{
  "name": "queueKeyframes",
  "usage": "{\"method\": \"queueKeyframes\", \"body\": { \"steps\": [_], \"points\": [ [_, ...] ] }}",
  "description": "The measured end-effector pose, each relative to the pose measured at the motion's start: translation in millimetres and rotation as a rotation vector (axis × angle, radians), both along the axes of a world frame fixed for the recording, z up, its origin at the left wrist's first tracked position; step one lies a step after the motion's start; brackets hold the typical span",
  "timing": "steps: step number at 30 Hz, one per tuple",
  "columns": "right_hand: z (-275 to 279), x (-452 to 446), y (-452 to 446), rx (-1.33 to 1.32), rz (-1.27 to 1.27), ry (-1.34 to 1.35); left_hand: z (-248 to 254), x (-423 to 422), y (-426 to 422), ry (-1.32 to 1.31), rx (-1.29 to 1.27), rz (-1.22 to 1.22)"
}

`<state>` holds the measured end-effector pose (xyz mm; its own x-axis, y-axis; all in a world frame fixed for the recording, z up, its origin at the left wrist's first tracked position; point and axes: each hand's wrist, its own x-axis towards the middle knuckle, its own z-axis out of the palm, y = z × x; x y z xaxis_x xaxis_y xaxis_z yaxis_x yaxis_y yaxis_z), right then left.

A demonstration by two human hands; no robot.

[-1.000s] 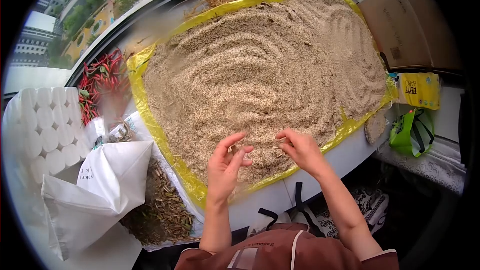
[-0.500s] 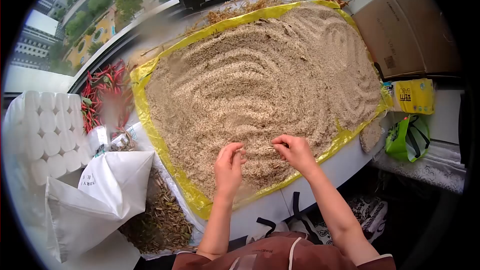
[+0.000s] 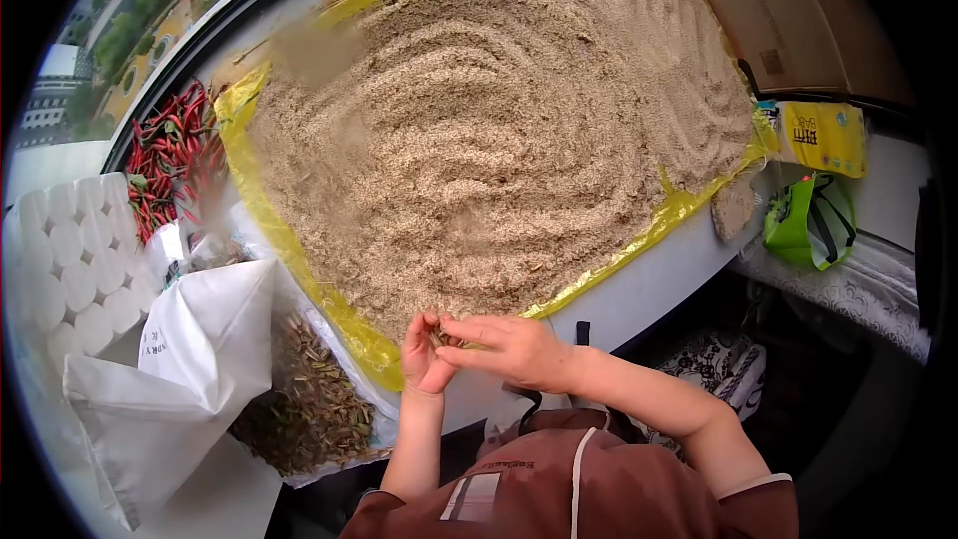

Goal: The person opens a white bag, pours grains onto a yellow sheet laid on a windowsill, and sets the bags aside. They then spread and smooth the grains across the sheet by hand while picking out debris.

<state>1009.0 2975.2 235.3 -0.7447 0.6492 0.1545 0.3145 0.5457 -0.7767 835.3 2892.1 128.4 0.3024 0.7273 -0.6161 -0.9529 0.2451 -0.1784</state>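
A broad layer of pale, husk-like grain [image 3: 449, 155] lies on a yellow plastic sheet [image 3: 371, 356], raked into curved ridges. At the sheet's near edge, my left hand [image 3: 423, 359] is cupped with its palm up, fingers curled around small brownish plant bits [image 3: 440, 337]. My right hand [image 3: 519, 351] reaches across from the right. Its fingers are stretched out over the left palm, with the thumb side apart from them. The bits show in the gap between both hands; exactly what they are is too small to tell.
Left of the sheet are red chilies [image 3: 170, 155], a white pack of rolls [image 3: 80, 260], a white bag [image 3: 190, 349] and dry brown pods [image 3: 309, 409]. A cardboard box [image 3: 768, 15], yellow packet [image 3: 823, 138] and green bag [image 3: 810, 223] stand right. Windows border the back.
Both hands have drawn back from the grain to the near edge and come together. The right hand has moved left, its fingers now over the left palm. The view has tilted down.
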Motion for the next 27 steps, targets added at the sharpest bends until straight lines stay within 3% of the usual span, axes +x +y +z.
{"method": "queueKeyframes", "body": {
  "steps": [2, 4, 6, 8, 12, 14, 15, 16, 19, 22, 23, 25, 27],
  "points": [
    [-10, 20, 2, -0.123, -0.302, -0.063, 21, -37, -6, -0.236, 0.133, 0.034],
    [-43, 56, 9, -0.085, -0.45, -0.254, 34, -89, -36, 0.047, 0.07, 0.072],
    [-56, 77, 17, -0.061, -0.458, -0.391, 42, -151, -78, 0.413, 0.012, 0.125],
    [-61, 81, 14, -0.06, -0.439, -0.447, 68, -184, -96, 1.195, -0.406, -0.06],
    [-77, 75, 15, -0.058, -0.388, -0.553, 91, -157, -69, 2.056, -0.259, -0.438],
    [-75, 74, 20, 0.0, -0.417, -0.465, 91, -129, -41, 2.474, -0.149, -0.659],
    [-73, 74, 20, 0.023, -0.432, -0.425, 81, -102, -17, 2.1, -0.124, -0.51],
    [-70, 75, 20, -0.052, -0.479, -0.383, 66, -74, 5, 1.979, 0.029, -0.427],
    [-59, 79, 18, -0.357, -0.637, -0.276, 42, 2, 82, 2.233, 0.601, -0.562],
    [-48, 89, 10, -0.443, -0.583, -0.37, 17, 41, 126, 2.33, 0.748, -0.701],
    [-61, 96, -1, -0.263, -0.544, -0.365, 14, 47, 133, 2.4, 0.774, -0.801],
    [-68, 97, -15, -0.218, -0.559, -0.416, 9, 53, 141, 2.511, 0.808, -0.97],
    [-66, 93, -26, -0.265, -0.569, -0.509, 10, 50, 142, 2.482, 0.829, -0.936]
  ]
}}
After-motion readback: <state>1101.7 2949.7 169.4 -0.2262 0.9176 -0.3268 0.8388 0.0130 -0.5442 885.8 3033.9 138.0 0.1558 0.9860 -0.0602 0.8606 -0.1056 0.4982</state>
